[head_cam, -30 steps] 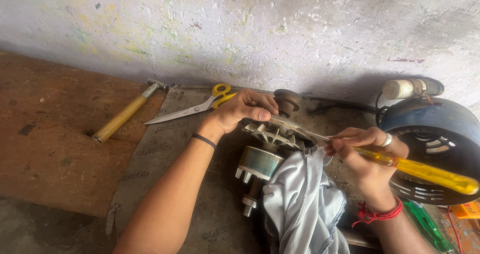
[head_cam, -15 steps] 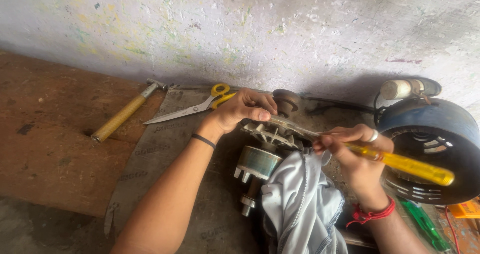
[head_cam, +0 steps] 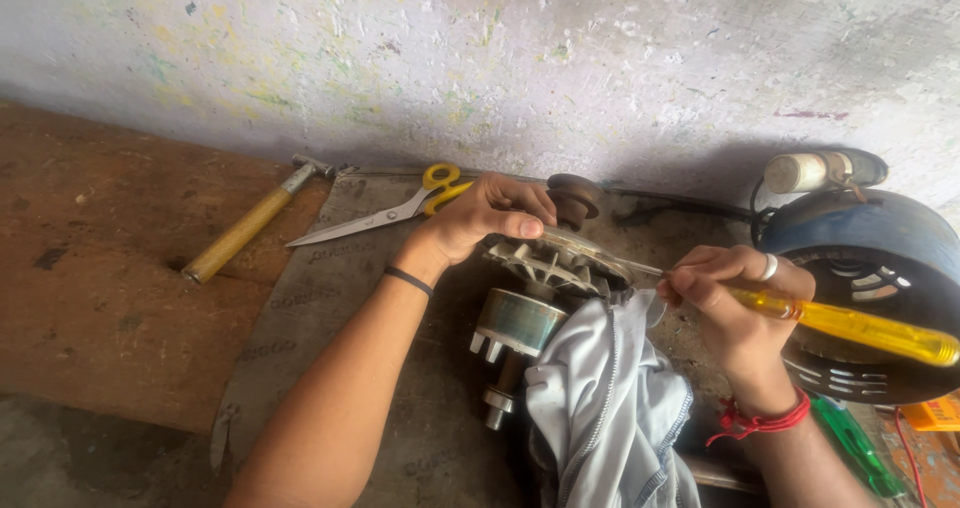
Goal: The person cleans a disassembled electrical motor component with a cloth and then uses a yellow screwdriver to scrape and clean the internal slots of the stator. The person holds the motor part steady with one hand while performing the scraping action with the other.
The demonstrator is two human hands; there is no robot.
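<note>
Behind both hands rises a stained wall (head_cam: 520,58), meeting the floor just beyond the fingertips. Left of the left hand lies a brown board (head_cam: 110,298); a grey mat (head_cam: 330,298) runs under the left forearm. Right of the right hand, close behind its knuckles, sits a blue round housing (head_cam: 880,238) with a dark slotted face, and a white cylinder (head_cam: 805,171) rests above it. Below both hands, between the forearms, hangs a grey cloth (head_cam: 610,408). The motor (head_cam: 540,288), a metal finned plate over a rotor and shaft, stands between the two hands, its shaft pointing down toward the viewer. The left hand (head_cam: 485,218) is closed on the plate's far rim, thumb pressed along the edge, fingers curled over the top. The right hand (head_cam: 735,293) is clenched around a yellow screwdriver (head_cam: 850,328), handle trailing right past the wrist, thin blade reaching left to the plate's edge. Far left of the left hand lies a hammer (head_cam: 245,228); just left of it, near the knuckles, scissors (head_cam: 385,213). By the right wrist lies a green tool (head_cam: 850,448), with a red cord around the wrist itself.
</note>
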